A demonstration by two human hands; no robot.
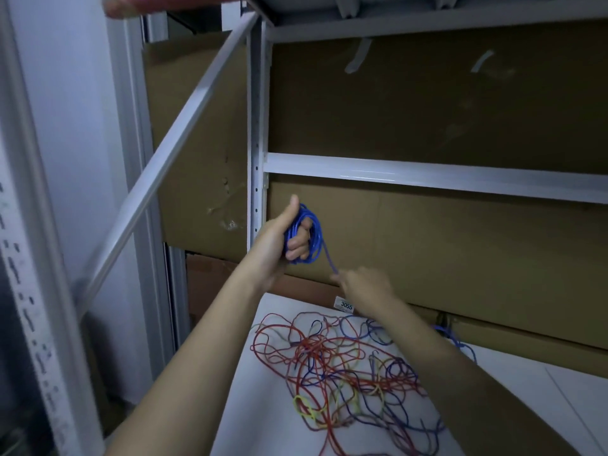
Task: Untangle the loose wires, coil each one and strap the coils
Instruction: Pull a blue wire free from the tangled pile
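Note:
My left hand (pixel 283 240) is raised in front of the shelving and grips a blue wire coil (pixel 314 232) wound around its fingers, thumb pointing up. A straight length of the blue wire (pixel 329 260) runs down from the coil to my right hand (pixel 365 284), which pinches it just below and to the right. On the white table (pixel 263 406) under my forearms lies a tangle of loose wires (pixel 345 370), mostly red with blue, yellow and grey strands. More blue wire (pixel 455 340) trails off behind my right forearm.
White metal shelving (pixel 427 174) stands close behind the table, backed by large brown cardboard sheets (pixel 427 103). A diagonal white bar (pixel 171 149) crosses at the left. A small label reading 3055 (pixel 345 305) sits at the table's far edge. A perforated upright (pixel 29 324) stands at far left.

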